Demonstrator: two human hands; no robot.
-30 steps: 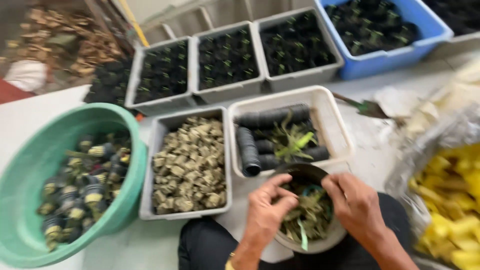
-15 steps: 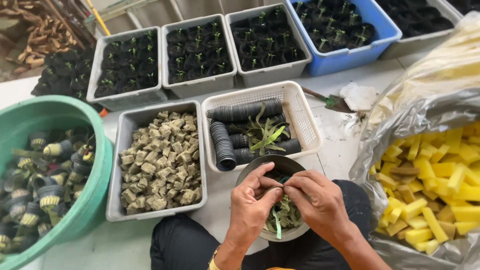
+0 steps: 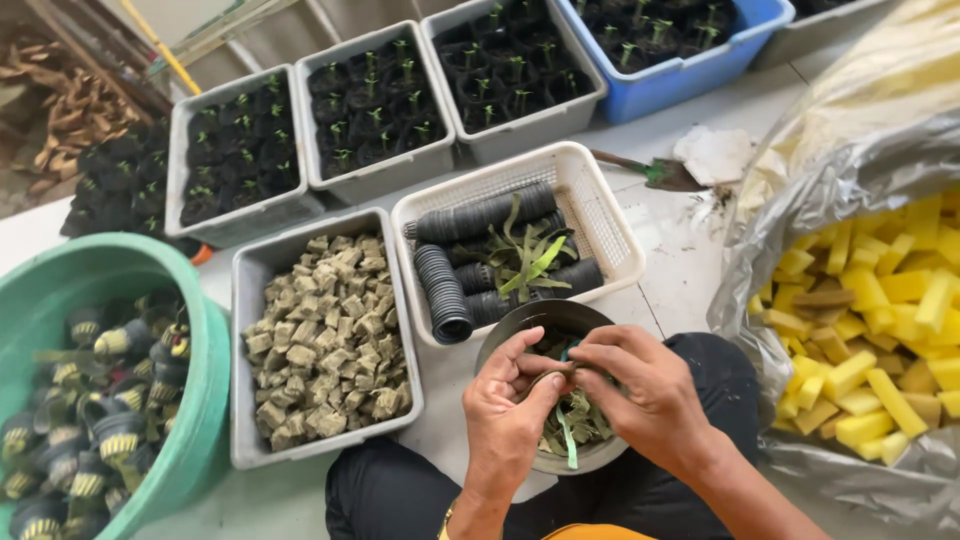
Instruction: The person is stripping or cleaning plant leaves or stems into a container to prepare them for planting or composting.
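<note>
My left hand (image 3: 507, 405) and my right hand (image 3: 640, 392) meet over a dark round bowl (image 3: 520, 328) on my lap that holds small green seedlings (image 3: 570, 430). Both hands pinch one seedling between their fingertips at the middle of the bowl. Just beyond the bowl a white slotted basket (image 3: 598, 205) holds stacks of small black pots (image 3: 445, 290) with loose seedlings lying on top. To its left a grey tray (image 3: 250, 290) is filled with brown fibre cubes (image 3: 320, 340).
A green tub (image 3: 205, 400) of potted plugs sits at the left. Grey trays (image 3: 375, 175) and a blue tray (image 3: 690, 75) of planted black pots line the back. A plastic bag (image 3: 820, 170) of yellow foam strips (image 3: 880, 320) lies at the right. A small trowel (image 3: 660, 172) rests on the floor.
The view has dropped and moved in toward the bowl. My hands have drawn together over it and now pinch one seedling between them.
</note>
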